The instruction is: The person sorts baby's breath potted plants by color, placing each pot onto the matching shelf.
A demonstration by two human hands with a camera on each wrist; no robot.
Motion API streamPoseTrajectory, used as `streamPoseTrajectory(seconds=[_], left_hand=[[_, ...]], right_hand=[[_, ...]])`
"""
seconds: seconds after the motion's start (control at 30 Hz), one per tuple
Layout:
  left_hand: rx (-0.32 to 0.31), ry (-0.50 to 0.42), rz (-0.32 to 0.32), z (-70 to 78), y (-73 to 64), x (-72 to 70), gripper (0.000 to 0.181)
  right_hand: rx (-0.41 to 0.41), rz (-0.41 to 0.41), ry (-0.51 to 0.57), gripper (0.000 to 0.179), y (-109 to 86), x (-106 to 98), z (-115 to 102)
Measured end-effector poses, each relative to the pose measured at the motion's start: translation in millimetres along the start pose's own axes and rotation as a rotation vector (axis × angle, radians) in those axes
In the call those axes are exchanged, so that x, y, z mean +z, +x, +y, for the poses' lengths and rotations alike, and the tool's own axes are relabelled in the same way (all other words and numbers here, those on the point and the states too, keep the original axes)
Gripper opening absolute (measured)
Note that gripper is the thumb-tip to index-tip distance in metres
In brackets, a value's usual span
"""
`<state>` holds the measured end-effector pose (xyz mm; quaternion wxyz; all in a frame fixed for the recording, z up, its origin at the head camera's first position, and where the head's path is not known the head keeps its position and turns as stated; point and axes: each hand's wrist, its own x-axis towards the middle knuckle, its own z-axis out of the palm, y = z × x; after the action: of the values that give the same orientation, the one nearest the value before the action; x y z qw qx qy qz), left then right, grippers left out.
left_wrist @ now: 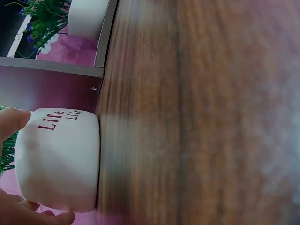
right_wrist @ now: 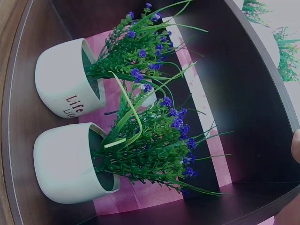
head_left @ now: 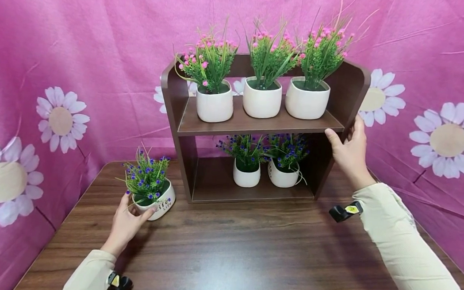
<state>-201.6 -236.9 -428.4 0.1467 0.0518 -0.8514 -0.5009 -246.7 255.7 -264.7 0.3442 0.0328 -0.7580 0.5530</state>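
At the table's left, my left hand (head_left: pixel 127 223) grips a white pot of artificial purple-blue flowers (head_left: pixel 154 198), thumb on the front and fingers round the far side. In the left wrist view that pot (left_wrist: pixel 61 159), lettered "Life", has its base at the tabletop, beside the shelf. My right hand (head_left: pixel 351 148) holds the right side panel of a dark brown two-tier shelf (head_left: pixel 257 128), thumb at the front edge and fingers behind. Two purple-flowered pots, one plain (right_wrist: pixel 68 164) and one lettered (right_wrist: pixel 68 77), stand on its lower tier, towards the right.
Three white pots with pink flowers, left (head_left: pixel 214 106), middle (head_left: pixel 261 100) and right (head_left: pixel 307 101), line the upper tier. The shelf stands near the back of the brown wooden table (head_left: pixel 225 251). Behind hangs a pink curtain (head_left: pixel 113 66) with white daisies.
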Motion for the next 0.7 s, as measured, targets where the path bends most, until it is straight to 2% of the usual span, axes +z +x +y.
streamPoseTrajectory(seconds=[0.3,0.57,0.7], left_hand=[[0.013,0.047,0.028,-6.1,3.0,2.2,0.067],[-0.046,0.003,-0.037,-7.7,7.0,-0.9,0.075],[-0.052,0.008,-0.049,-7.9,8.9,-2.3,0.077]], right_hand=[[0.014,0.002,0.009,0.066,-0.7,0.7,-1.7],[0.009,0.003,0.007,0.065,-0.7,1.0,0.0],[0.002,0.007,0.001,0.065,0.0,0.7,0.7]])
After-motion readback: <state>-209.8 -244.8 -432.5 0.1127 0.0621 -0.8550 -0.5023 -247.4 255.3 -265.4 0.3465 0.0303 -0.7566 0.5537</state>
